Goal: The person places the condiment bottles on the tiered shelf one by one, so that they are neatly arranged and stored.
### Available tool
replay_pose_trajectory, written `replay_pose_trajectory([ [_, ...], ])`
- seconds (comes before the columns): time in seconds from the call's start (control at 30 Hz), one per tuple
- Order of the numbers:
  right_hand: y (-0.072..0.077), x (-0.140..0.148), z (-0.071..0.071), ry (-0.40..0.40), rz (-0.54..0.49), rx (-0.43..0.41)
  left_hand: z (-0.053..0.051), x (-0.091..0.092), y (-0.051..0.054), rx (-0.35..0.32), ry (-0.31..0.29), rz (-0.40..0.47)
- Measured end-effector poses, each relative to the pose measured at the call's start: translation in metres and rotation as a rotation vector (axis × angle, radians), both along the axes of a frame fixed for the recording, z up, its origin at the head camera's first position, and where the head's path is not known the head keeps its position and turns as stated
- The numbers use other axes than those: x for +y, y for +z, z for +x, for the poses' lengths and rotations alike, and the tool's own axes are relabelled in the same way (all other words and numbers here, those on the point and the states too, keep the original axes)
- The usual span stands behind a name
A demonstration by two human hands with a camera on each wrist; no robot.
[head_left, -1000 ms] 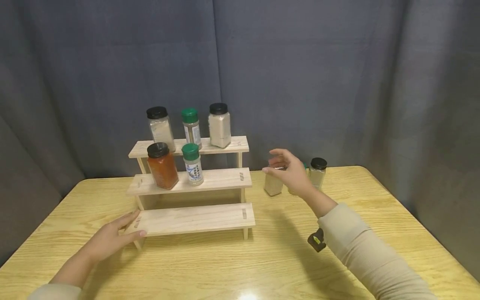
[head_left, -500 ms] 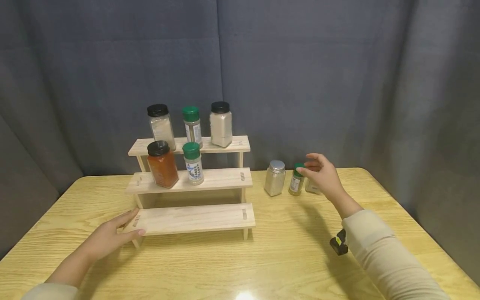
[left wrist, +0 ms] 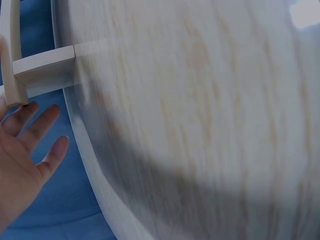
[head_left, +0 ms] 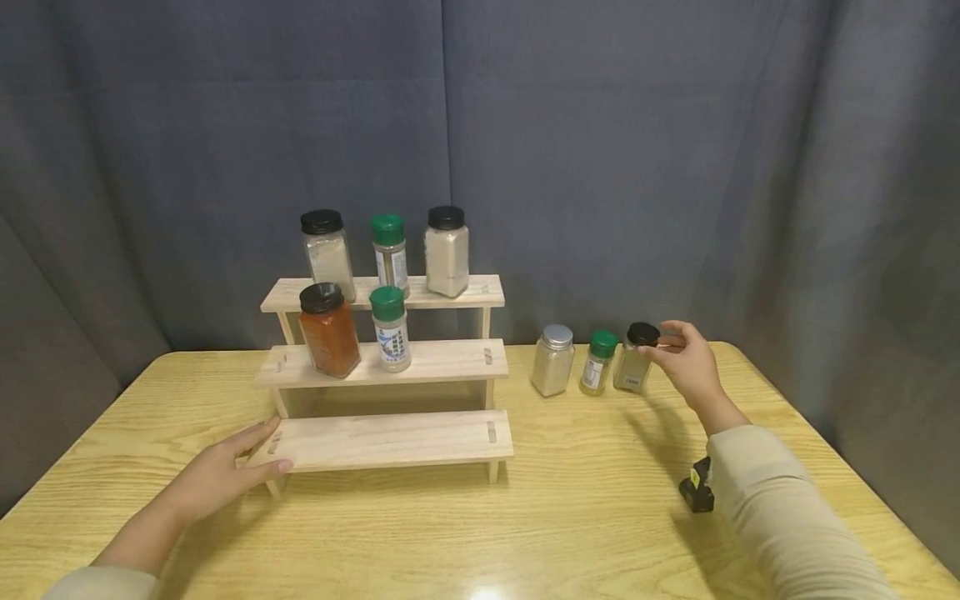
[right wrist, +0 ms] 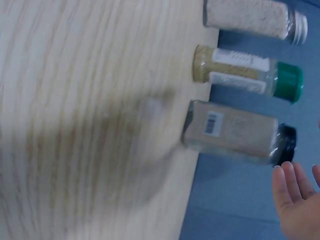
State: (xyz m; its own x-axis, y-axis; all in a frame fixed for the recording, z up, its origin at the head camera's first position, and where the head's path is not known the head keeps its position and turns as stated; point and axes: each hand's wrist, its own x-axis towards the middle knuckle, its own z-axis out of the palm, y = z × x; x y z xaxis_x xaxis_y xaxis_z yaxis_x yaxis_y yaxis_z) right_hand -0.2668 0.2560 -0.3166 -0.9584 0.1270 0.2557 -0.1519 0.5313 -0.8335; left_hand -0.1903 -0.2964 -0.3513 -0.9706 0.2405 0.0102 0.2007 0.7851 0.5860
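A three-tier wooden shelf rack (head_left: pixel 382 437) stands on the table. My left hand (head_left: pixel 213 479) rests against the left end of its lowest tier, thumb at the front edge. In the left wrist view its fingers (left wrist: pixel 40 127) are extended beside the wood. At the right, my right hand (head_left: pixel 690 371) is at the black lid of a glass jar (head_left: pixel 632 371) of pale powder. The thumb lies before the lid, the other fingers to its right. In the right wrist view, fairly straight fingers (right wrist: pixel 289 185) reach the lid's side; firm contact is hard to tell. The jar stands upright.
A green-capped shaker (head_left: pixel 597 364) and a silver-lidded jar (head_left: pixel 553 362) stand left of that jar. Top tier: two black-lidded jars and a green-capped shaker. Middle tier: a red-orange spice jar (head_left: pixel 330 333) and a green-capped shaker (head_left: pixel 392 333). A dark curtain (head_left: pixel 570 167) hangs behind.
My right hand has moved right, from the silver-lidded jar past the green-capped shaker to the black-lidded jar. The left hand has stayed at the rack, and the jars have not been rearranged.
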Motion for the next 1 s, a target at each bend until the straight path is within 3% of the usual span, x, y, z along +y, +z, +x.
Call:
replay_pose_trajectory([
  [0.17, -0.010, 0.007, -0.007, -0.026, -0.002, -0.046, 0.000, 0.000, 0.000, 0.001, 0.006, -0.005],
  [0.33, -0.021, 0.011, -0.017, 0.004, -0.035, -0.072, 0.000, 0.000, 0.000, 0.014, 0.005, -0.010],
  [0.7, -0.035, 0.010, -0.030, 0.057, -0.108, 0.015, 0.001, -0.001, -0.002, 0.011, -0.003, 0.007],
  [1.0, -0.037, 0.006, -0.035, 0.054, -0.074, 0.062, 0.000, -0.001, -0.001, 0.008, 0.012, -0.003],
])
